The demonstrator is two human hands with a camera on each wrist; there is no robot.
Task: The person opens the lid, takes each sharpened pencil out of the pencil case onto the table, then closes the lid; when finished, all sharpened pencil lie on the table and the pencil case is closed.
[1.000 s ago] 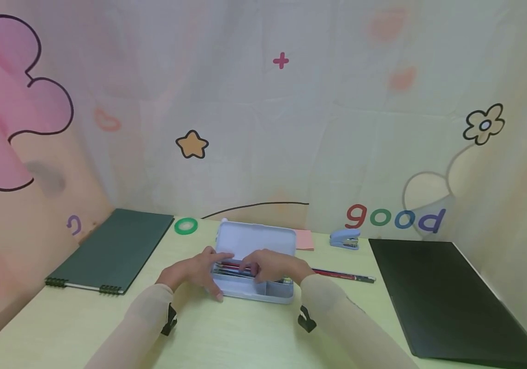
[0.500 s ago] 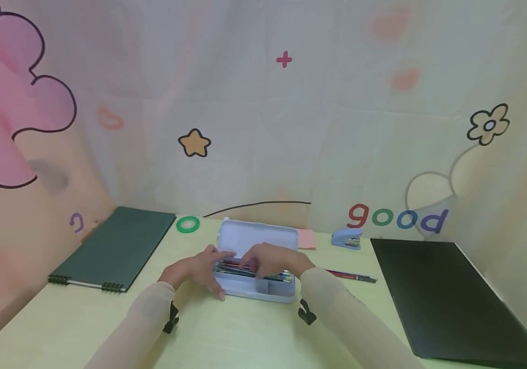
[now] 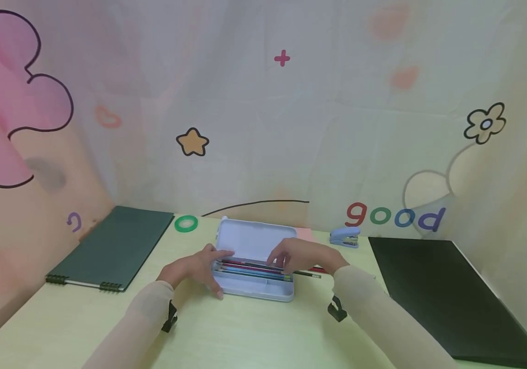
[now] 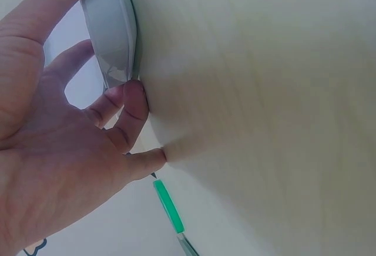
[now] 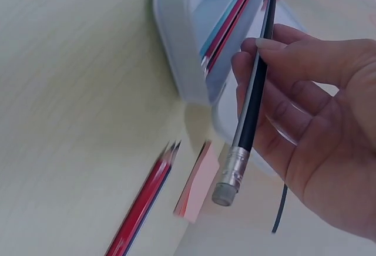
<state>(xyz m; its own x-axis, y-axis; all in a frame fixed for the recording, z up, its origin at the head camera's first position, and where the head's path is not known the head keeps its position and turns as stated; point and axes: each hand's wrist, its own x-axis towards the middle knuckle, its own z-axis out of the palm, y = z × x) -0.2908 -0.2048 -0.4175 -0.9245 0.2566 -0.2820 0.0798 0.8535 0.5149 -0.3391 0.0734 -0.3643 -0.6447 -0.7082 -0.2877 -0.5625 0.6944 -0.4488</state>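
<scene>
The worktop (image 3: 254, 333), pale and wood-grained, is spread under both hands and bears everything else. To the right of the right hand a black folder (image 3: 443, 292) is laid flat, and well to the left of the left hand a dark green spiral notebook (image 3: 111, 251) is laid, both set out to the sides so that the middle stays free for the work.

Between the hands an open pencil case (image 3: 254, 266) is set, its lid tilted back away from the person so that the tray can be reached from above; coloured pencils are seen lying lengthwise in it. The case's left end is steadied by the left hand (image 3: 196, 269), whose fingers are curled round the rim with the fingertips pressed to the worktop, seemingly so that the case does not slide.

A dark pencil (image 5: 252, 100) with a metal ferrule and eraser is pinched by the right hand (image 3: 305, 256) between thumb and curled fingers, held along the case just above its right end, its eraser end jutting out past the rim.

Beyond the right hand a blue stapler (image 3: 345, 238) and a pink notepad (image 5: 194, 182) are seen, with a red pencil pair (image 5: 141, 206) lying beside the pad. Beyond the left hand a green tape ring (image 3: 186, 224) is laid.
</scene>
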